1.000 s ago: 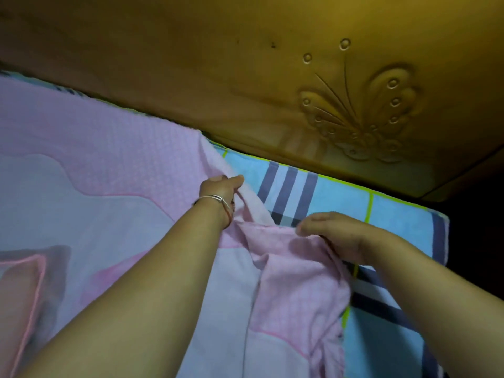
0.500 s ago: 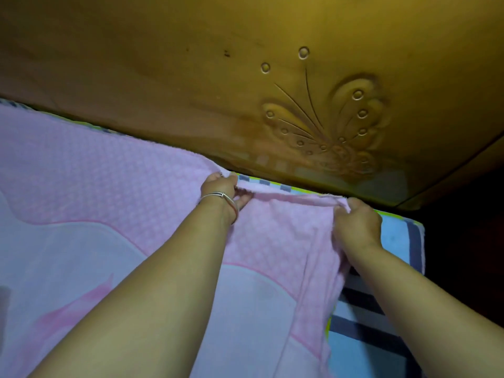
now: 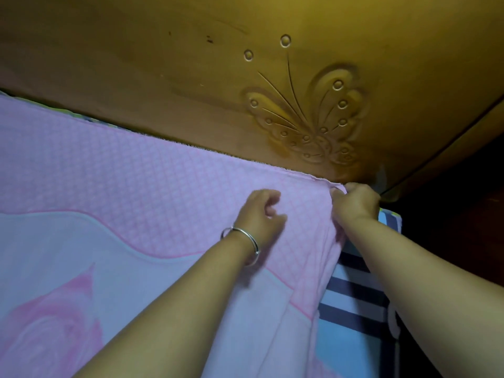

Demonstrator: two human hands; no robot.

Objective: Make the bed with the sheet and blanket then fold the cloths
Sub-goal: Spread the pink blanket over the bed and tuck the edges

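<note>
A pink quilted blanket [image 3: 141, 175] with a pale panel and a pink rose print covers the bed up to the headboard. My right hand [image 3: 354, 201] pinches its far right corner against the headboard. My left hand [image 3: 260, 211], a silver bangle on the wrist, hovers loosely curled over the blanket and holds nothing. Under the blanket, a blue sheet [image 3: 354, 317] with dark stripes shows along the right side.
A wooden headboard [image 3: 191, 77] with a carved butterfly [image 3: 313, 118] rises right behind the blanket's edge. Dark space lies beyond the bed's right edge [image 3: 463, 241].
Both hands pulled the folded-back blanket corner up and to the right until it reached the headboard. The left hand has since let go of the edge; much less blue sheet shows.
</note>
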